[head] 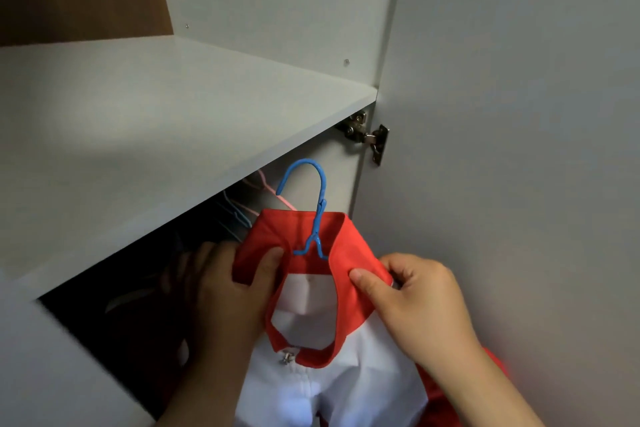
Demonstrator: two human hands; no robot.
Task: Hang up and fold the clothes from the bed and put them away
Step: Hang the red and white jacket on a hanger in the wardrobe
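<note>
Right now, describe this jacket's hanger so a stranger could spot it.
Under the grey wardrobe shelf, at its front edge, is a white jacket with a red collar. The hanger rises from that collar: bright blue and out front, unlike the pale hangers in the dark behind.

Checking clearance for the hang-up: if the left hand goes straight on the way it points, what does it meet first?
The left hand, gripping the jacket's red collar, points up and inward, under the shelf. Likely first in line are the pink and blue hangers hanging there, though depth is unclear.
</note>
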